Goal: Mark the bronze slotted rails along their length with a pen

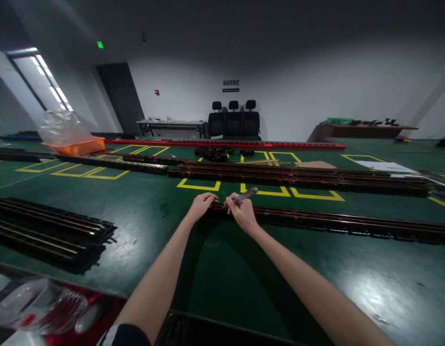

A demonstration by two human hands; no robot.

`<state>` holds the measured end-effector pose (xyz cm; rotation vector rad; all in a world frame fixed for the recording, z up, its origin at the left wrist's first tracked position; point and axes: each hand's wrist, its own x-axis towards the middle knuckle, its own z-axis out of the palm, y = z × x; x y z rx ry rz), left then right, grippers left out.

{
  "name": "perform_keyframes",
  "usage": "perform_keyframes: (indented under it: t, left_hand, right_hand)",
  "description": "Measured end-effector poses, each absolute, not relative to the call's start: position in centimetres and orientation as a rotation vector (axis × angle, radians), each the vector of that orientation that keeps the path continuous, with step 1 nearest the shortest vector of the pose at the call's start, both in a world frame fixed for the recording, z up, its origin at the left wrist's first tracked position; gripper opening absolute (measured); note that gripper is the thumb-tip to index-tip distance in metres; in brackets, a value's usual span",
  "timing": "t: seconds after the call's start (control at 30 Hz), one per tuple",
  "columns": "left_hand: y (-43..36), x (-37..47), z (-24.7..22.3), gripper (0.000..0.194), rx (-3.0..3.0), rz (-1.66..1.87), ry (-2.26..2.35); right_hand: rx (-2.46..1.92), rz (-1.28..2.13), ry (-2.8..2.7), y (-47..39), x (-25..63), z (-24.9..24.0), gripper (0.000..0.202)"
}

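In the head view, my right hand (241, 211) is closed around a screwdriver (247, 196) with a translucent handle. Its handle leans up to the right, and its thin shaft points down toward the near end of a long dark rail (316, 221). My left hand (202, 206) rests at that rail's left end, fingers bent and pressed on it. From there the rail runs off to the right edge, lying flat on the green table (143, 211). My fingers hide the spot where the screwdriver's tip meets the rail.
Behind my hands lies a bundle of long rails (301, 179). More rails (45, 233) are stacked at left. An orange tray (76, 146) with a plastic bag (65, 126) stands at the back left. Small black parts (212, 153) lie past the bundle. Clear plastic items (38, 305) fill the lower left.
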<state>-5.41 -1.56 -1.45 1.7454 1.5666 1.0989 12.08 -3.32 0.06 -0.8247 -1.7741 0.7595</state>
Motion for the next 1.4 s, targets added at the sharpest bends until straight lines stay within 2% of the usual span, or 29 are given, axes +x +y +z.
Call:
perform_keyframes:
  t: [0.57, 1.4]
  left_hand:
    - [-0.6, -5.0, -1.5, 0.031, 1.665, 1.178, 1.713]
    - [0.1, -5.3, -2.0, 0.03, 1.679, 1.27, 1.684]
  right_hand:
    - [-0.722, 0.861, -1.658, -0.8, 11.5, -0.5, 0.026]
    - [-0.674, 0.887, -1.66, -0.4, 11.6, -0.3, 0.024]
